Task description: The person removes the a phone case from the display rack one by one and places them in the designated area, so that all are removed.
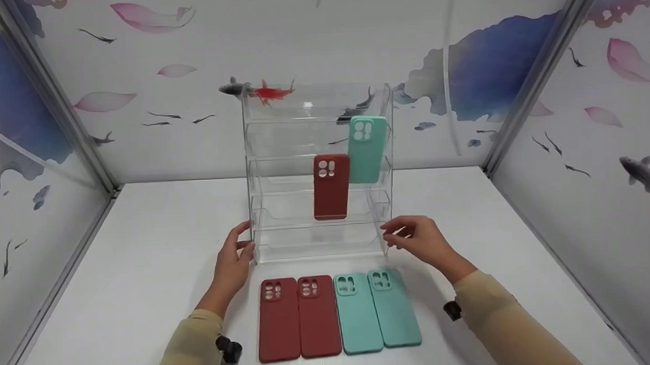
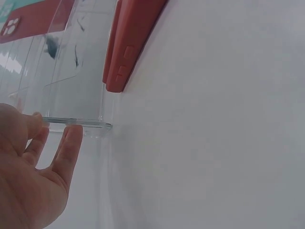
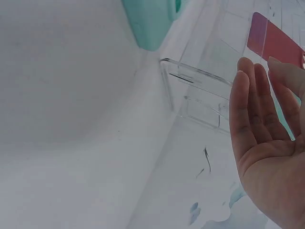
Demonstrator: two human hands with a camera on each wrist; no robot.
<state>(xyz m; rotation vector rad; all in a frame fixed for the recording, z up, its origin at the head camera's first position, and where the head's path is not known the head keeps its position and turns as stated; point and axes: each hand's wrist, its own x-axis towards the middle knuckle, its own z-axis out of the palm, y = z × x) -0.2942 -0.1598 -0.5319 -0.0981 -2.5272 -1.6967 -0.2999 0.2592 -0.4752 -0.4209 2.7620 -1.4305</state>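
A clear rack (image 1: 288,227) stands upright on the bench (image 1: 141,256) between my hands, its tiers running crosswise. My left hand (image 1: 234,263) touches its side, fingers loosely extended; my right hand (image 1: 420,238), relaxed and holding nothing, is at the other side, contact unclear. Nearer me than both, two red cases (image 1: 319,317) and two teal cases (image 1: 358,315) lie flat, long axes pointing away.

Soft, dim light leaves faint shadows on the table (image 1: 141,240) and glare on the clear rack (image 1: 286,176).
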